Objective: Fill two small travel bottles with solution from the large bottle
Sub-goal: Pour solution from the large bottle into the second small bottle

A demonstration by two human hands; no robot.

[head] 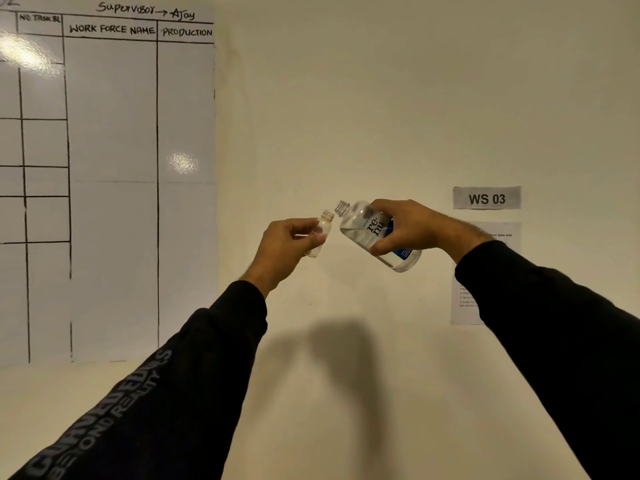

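Two hands hold a large and a small bottle together in the air

Two arms in black sleeves reach forward from the bottom corners, raised in front of a pale cream wall (381,98). A large whiteboard (110,188) fills the left side of that wall, ruled into a grid with handwritten headings that include "WORK FORCE NAME" and "PRODUCTION". On the right of the wall, a printed sheet of paper (465,306) is partly hidden behind the right arm, and just above it is a small grey sign (486,198) reading "WS 03". The left sleeve (145,393) carries grey lettering along the forearm.

The right hand (412,226) is wrapped around the large bottle (367,230), fingers over the top and thumb underneath. This bottle is clear, with a blue and white label reading "renu". It is tipped with its uncapped neck pointing up and to the left, and clear liquid lies in its lower side.

The left hand (287,244) pinches the small travel bottle (323,230) between thumb and fingertips. That bottle is uncapped and nearly upright, leaning slightly right. Its mouth sits just beside and slightly below the large bottle's neck, very close but not clearly touching.
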